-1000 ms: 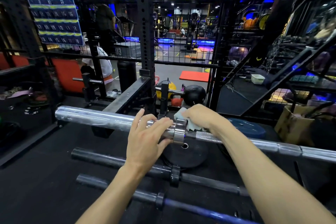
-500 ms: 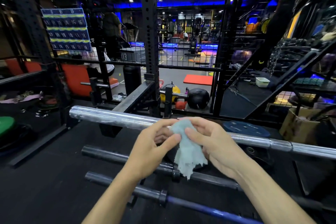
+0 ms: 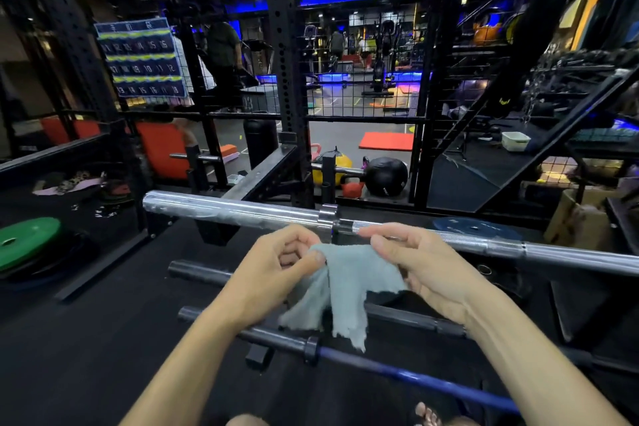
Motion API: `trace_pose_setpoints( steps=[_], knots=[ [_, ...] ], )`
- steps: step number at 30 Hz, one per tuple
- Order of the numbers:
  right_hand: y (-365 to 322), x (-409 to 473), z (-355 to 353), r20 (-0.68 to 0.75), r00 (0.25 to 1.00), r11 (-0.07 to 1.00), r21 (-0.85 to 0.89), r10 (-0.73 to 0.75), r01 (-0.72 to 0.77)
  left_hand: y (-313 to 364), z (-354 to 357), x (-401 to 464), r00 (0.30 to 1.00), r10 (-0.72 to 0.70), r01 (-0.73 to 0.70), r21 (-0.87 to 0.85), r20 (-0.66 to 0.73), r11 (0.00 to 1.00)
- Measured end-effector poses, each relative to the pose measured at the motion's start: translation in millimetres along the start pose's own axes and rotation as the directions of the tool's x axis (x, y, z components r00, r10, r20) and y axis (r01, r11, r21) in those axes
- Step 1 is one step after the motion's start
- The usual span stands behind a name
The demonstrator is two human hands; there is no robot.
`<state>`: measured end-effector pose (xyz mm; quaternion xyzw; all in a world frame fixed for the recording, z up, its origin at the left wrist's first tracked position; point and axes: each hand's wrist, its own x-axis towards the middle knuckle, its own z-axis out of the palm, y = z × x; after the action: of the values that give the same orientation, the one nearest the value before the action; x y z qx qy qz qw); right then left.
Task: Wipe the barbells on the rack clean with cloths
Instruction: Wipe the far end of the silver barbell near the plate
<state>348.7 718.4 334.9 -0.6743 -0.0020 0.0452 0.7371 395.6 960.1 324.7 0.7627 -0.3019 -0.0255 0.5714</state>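
Head view: both hands hold the grey cloth (image 3: 349,287) spread just in front of the chrome barbell (image 3: 238,209), not touching it. Left hand (image 3: 273,273) pinches the cloth's left top edge with curled fingers; right hand (image 3: 425,266) pinches the right edge. Cloth looks light, limp, frayed at the bottom, so best bunched in the palm. Barbell looks heavy, stiff and slick on the sleeve, rough beyond the collar (image 3: 326,214); wrap cloth round the shaft. Two dark bars (image 3: 207,275) lie below it.
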Motion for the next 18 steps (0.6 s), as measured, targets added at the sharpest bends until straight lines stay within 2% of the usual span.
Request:
trace_pose_setpoints(
  steps=[4,8,10,14,18],
  knots=[
    [2.7,-7.0,-15.3,-0.039,0.999,0.98,0.199,-0.003,0.011,9.1,18.6,-4.5,0.988,-0.033,0.027,0.045,0.149,0.999],
    [11.4,-17.9,-33.7,0.021,1.0,0.959,0.284,0.013,-0.019,11.5,43.2,-10.0,0.986,-0.069,0.062,0.047,0.152,0.997],
    [14.4,-25.8,-42.0,0.076,0.997,0.976,0.218,-0.017,0.0,12.1,52.0,-13.6,0.98,-0.104,0.089,0.092,0.167,0.992],
    [11.0,-36.5,-53.4,0.171,0.98,0.995,0.014,-0.1,0.099,12.9,63.3,-23.3,0.931,-0.156,0.113,0.147,0.331,0.983],
    [-1.4,-49.7,-58.2,0.305,0.948,0.977,-0.156,-0.093,0.146,24.7,91.5,-29.6,0.945,-0.14,0.148,-0.005,0.294,0.989]
  ],
)
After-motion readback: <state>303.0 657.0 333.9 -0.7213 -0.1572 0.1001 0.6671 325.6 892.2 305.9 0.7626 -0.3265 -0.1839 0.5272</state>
